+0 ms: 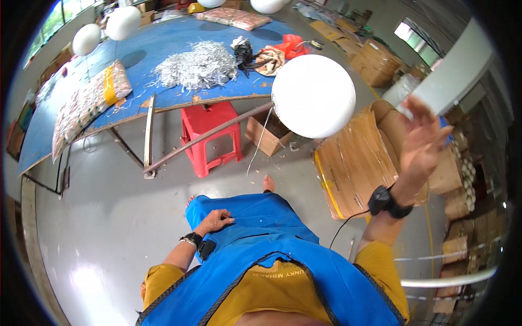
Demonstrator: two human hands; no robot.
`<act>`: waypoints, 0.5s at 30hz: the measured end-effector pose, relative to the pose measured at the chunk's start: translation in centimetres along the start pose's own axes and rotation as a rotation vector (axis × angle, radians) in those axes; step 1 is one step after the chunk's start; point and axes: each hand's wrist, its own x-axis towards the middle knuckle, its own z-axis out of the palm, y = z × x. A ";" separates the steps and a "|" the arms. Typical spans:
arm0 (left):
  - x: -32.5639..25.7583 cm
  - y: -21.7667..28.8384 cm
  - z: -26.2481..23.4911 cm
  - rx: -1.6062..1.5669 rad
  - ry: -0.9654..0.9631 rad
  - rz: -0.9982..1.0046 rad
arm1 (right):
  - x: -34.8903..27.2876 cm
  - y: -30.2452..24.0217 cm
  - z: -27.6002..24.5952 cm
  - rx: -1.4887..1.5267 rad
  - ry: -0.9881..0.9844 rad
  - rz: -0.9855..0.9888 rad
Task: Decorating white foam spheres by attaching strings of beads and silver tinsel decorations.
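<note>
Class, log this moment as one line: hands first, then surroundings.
left hand: over blue apron | right hand: raised, open, empty | white balloon: overlaps blue table's edge in view | red stool: partly under table

The white sphere [314,96] stands between right hand [423,136] and table [166,37].

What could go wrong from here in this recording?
The right hand is open, apart from the white ball, and the left hand is down at the blue apron, so the ball might drift. Its dangling string could possibly snag on the metal bar. The black cable at the right wristband may catch.
</note>
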 end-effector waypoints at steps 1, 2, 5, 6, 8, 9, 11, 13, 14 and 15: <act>0.1 1.2 -0.7 -0.011 0.031 0.037 | -1.7 2.2 -1.3 0.059 0.120 0.097; 0.5 2.9 -1.7 -0.021 0.056 0.079 | -3.4 4.5 -2.6 0.109 0.240 0.195; -0.3 12.8 -6.4 0.054 0.272 0.215 | -9.3 11.4 -1.4 0.212 0.449 0.541; -0.8 16.4 -7.6 0.027 0.357 0.196 | -11.4 14.2 -0.9 0.125 0.259 0.625; -1.0 20.0 -9.2 0.010 0.486 0.286 | -13.5 17.1 2.5 -0.049 -0.039 0.908; -1.1 21.4 -9.4 -0.011 0.582 0.388 | -14.3 18.1 4.4 0.073 -0.093 0.897; -1.3 23.5 -9.8 0.031 0.625 0.439 | -14.9 20.9 7.3 0.160 -0.204 0.773; -1.2 25.1 -9.7 0.034 0.677 0.549 | -13.5 22.2 9.9 0.063 -0.221 0.620; -0.9 25.5 -9.3 0.032 0.678 0.549 | -13.4 23.2 11.1 0.068 -0.177 0.568; -0.5 25.8 -9.2 0.085 0.672 0.633 | -13.0 23.7 12.3 0.064 -0.182 0.563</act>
